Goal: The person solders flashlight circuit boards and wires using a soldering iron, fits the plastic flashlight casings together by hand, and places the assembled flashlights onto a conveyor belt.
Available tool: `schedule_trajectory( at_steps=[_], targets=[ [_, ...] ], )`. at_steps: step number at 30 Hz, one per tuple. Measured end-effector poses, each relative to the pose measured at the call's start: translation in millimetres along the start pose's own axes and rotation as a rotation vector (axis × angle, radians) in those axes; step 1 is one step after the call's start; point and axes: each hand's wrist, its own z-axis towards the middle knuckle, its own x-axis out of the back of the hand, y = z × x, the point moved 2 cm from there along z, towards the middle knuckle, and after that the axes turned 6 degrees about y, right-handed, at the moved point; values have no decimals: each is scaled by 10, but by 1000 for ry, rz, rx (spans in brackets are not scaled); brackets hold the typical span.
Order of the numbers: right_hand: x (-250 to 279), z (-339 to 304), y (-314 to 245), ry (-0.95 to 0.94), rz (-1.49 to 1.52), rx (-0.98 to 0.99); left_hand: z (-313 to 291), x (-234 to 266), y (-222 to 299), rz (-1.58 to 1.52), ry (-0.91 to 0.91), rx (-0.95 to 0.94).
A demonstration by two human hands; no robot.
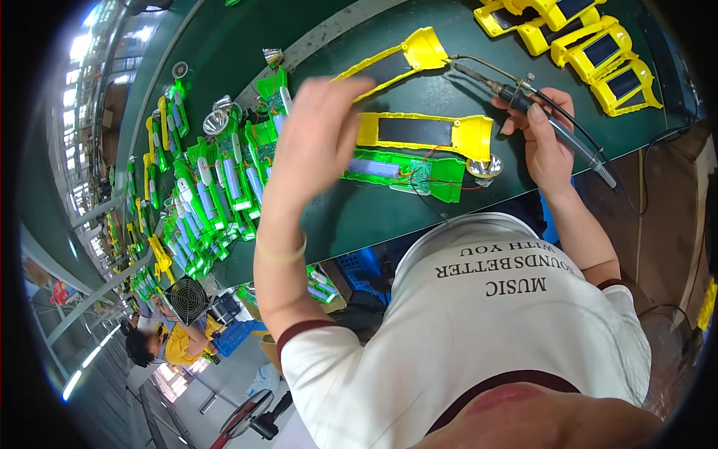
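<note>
Along the near edge of the surface [336,218] lies a green shell [447,193] with cells [374,168], a lamp cup [485,170] by its right end. Just beyond is a yellow cover [473,137]. The right hand [550,146] has its fingers wrapped around a soldering iron [511,93], tip beside a second cover [424,51]. The left hand [321,123] blurs across both covers' left ends; I cannot tell whether it grips. Green shells [206,200] crowd the left; more covers [602,51] lie toward the far right corner.

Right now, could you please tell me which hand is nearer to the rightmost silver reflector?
Right. The right hand, holding a soldering iron, is to the reflector's upper right; the left hand is farther off to its left.
</note>
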Motion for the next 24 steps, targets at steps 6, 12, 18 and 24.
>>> schedule_trajectory(
  at_steps=[6,12,18,24],
  targets=[
    [-42,14,-23,19,76,14,-492,-200,690,-203,77,-150],
    [48,-51,-19,70,37,-52,-636,-256,674,-1049,180,624],
    [-113,-87,-107,-40,16,-84,-678,-230,369,-1168,302,892],
    [-490,-114,-57,-173,-94,-176,-501,-196,90,-230,215,519]
  ],
)
